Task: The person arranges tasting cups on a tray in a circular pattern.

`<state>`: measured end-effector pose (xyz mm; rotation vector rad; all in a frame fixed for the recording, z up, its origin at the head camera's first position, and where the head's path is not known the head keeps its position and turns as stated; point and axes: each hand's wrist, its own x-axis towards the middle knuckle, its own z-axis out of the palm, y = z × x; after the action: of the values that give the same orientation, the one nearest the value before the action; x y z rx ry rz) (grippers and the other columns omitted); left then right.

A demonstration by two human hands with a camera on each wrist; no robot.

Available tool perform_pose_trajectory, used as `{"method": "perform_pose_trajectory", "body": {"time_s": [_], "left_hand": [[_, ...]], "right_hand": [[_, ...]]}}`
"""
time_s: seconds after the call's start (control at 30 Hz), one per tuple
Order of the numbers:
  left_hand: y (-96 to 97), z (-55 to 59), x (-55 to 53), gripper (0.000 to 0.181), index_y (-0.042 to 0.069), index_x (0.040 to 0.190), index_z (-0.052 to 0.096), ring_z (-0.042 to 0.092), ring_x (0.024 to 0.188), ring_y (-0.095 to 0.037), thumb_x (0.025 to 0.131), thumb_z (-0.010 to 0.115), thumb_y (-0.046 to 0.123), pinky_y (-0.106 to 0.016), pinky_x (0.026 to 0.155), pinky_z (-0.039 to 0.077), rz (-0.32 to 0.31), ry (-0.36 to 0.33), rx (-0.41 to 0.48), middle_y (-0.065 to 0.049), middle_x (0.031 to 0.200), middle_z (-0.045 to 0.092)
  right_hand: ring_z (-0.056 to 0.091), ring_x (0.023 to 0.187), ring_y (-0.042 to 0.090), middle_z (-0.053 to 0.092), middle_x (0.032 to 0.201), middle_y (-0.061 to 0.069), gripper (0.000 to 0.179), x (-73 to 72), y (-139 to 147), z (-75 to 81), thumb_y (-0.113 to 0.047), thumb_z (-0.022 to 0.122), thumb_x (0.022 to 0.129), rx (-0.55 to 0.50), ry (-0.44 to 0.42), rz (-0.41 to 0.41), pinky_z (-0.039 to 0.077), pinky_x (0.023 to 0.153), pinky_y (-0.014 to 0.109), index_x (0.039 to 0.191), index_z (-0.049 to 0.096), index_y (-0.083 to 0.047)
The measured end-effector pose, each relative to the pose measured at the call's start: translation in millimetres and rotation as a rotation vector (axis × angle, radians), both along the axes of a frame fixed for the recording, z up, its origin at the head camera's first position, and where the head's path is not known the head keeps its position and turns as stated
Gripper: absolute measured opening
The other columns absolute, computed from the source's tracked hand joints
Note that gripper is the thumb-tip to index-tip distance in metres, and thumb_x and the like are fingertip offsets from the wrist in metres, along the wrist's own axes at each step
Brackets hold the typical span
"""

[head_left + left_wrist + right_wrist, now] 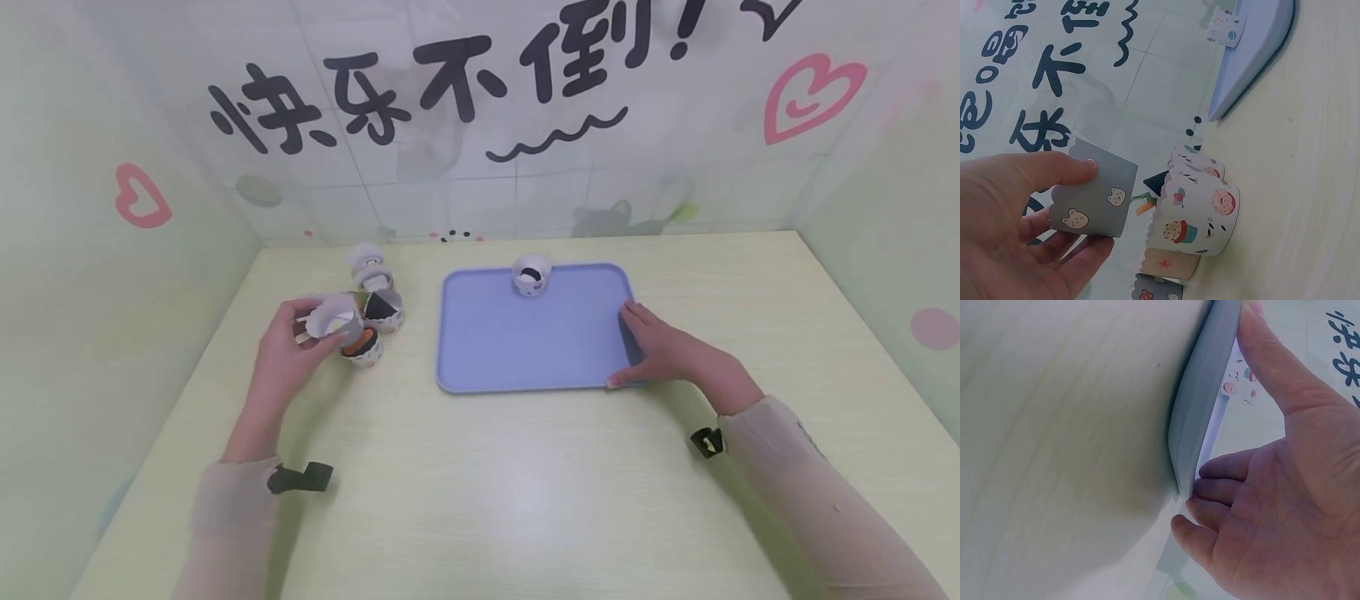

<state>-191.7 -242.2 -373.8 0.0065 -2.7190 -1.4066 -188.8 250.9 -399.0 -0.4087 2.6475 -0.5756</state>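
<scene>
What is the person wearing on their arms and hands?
Long, pale sleeves cover the left arm and right arm. A small black gadget sits by each cuff, left and right. Neither the left hand nor right hand wears a glove.

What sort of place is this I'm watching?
Probably a decorated indoor booth or playful activity corner, though its use is uncertain: a wood-grain table meets pale walls carrying pink heart decals and large black Chinese lettering.

Large black characters (pixel 461 92) on the back wall (pixel 480 200) read 快乐不倒! — the 快乐 shows again, sideways, in the right wrist view. Smaller characters (pixel 1004 47) beside them — left wrist view — are unclear.
</scene>
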Motion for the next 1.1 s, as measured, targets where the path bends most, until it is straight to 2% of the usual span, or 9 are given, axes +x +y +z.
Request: {"method": "perform_pose_trajectory", "body": {"time_s": [0.13,0.33,0.4,0.47,0.57,0.63,0.83,0.97,1.1], "left_hand": [[6.8,-1.6,-1.9,0.059,-0.004,0.139,0.041,0.051,0.126,-0.034,0.09,0.072,0.009,-0.003,0.089,0.049,-0.021,-0.009,0.018,-0.021,0.14,0.047],[16.7,-1.9,-4.9,0.061,-0.002,0.14,0.04,0.049,0.13,-0.036,0.09,0.072,0.01,-0.033,0.106,0.053,-0.056,-0.032,0.018,-0.021,0.142,0.046],[19.9,-1.8,-5.7,0.06,-0.003,0.14,0.041,0.05,0.129,-0.036,0.09,0.072,0.009,-0.03,0.105,0.053,-0.067,-0.031,0.025,-0.021,0.142,0.046],[23.1,-1.8,-6.6,0.059,-0.004,0.139,0.041,0.05,0.128,-0.036,0.09,0.072,0.007,-0.019,0.099,0.054,-0.077,-0.031,0.037,-0.021,0.141,0.046],[27.8,-2.2,-8.1,0.057,-0.004,0.138,0.041,0.05,0.127,-0.035,0.09,0.071,0.006,-0.004,0.087,0.05,-0.092,-0.037,0.044,-0.022,0.14,0.047],[31.3,-3.2,-9.5,0.057,-0.005,0.139,0.04,0.051,0.127,-0.036,0.091,0.07,0.006,-0.001,0.083,0.047,-0.107,-0.044,0.04,-0.023,0.14,0.046],[44.1,-7.5,-14.7,0.057,-0.002,0.14,0.04,0.057,0.122,-0.038,0.091,0.069,0.006,-0.007,0.08,0.052,-0.14,-0.067,0.017,-0.024,0.139,0.049],[54.9,-10.8,-18.3,0.057,-0.002,0.138,0.043,0.057,0.119,-0.035,0.089,0.072,0.005,-0.013,0.083,0.052,-0.16,-0.039,-0.012,-0.023,0.136,0.052],[65.5,-14.6,-21.3,0.056,-0.001,0.136,0.046,0.056,0.119,-0.034,0.088,0.074,0.008,-0.026,0.09,0.051,-0.186,-0.008,-0.051,-0.023,0.134,0.054]], "right_hand": [[0.004,0.151,0.051,0.001,0.162,0.035,0.127,-0.5,1,-0.6,-0.052,0.082,0.076,0.004,0.005,0.002,0.015,0.123,0.062,0.154,0.006,0.013],[0.004,0.151,0.051,0.001,0.162,0.035,0.126,-1.0,1,-0.8,-0.052,0.082,0.076,0.002,0.01,0.004,0.015,0.124,0.062,0.153,0.006,0.014],[0.004,0.15,0.051,0.002,0.162,0.035,0.126,-0.9,1,-0.5,-0.051,0.082,0.077,-0.001,0.009,0.005,0.014,0.124,0.062,0.153,0.006,0.014],[0.004,0.15,0.051,0.001,0.162,0.035,0.126,-0.7,1,0.0,-0.051,0.082,0.076,-0.003,0.006,0.004,0.014,0.123,0.062,0.153,0.006,0.014],[0.004,0.151,0.051,0.001,0.162,0.035,0.126,-0.2,1,0.9,-0.051,0.082,0.076,-0.007,-0.002,0.002,0.015,0.123,0.063,0.153,0.006,0.014],[0.004,0.15,0.051,0.001,0.162,0.035,0.127,0.1,1,1.7,-0.051,0.082,0.076,-0.009,-0.004,0.002,0.015,0.123,0.063,0.154,0.006,0.014],[0.004,0.15,0.051,0.001,0.162,0.035,0.127,0.4,0,2.6,-0.051,0.082,0.076,-0.013,-0.01,0.001,0.015,0.123,0.063,0.154,0.006,0.014],[0.004,0.15,0.051,0.001,0.162,0.035,0.125,0.7,0,2.8,-0.051,0.082,0.077,-0.004,-0.002,0.005,0.015,0.123,0.063,0.153,0.006,0.014],[0.004,0.15,0.052,0.002,0.161,0.036,0.125,1.4,0,3.8,-0.049,0.082,0.077,-0.007,0.009,0.008,0.014,0.123,0.063,0.153,0.006,0.015]]}}
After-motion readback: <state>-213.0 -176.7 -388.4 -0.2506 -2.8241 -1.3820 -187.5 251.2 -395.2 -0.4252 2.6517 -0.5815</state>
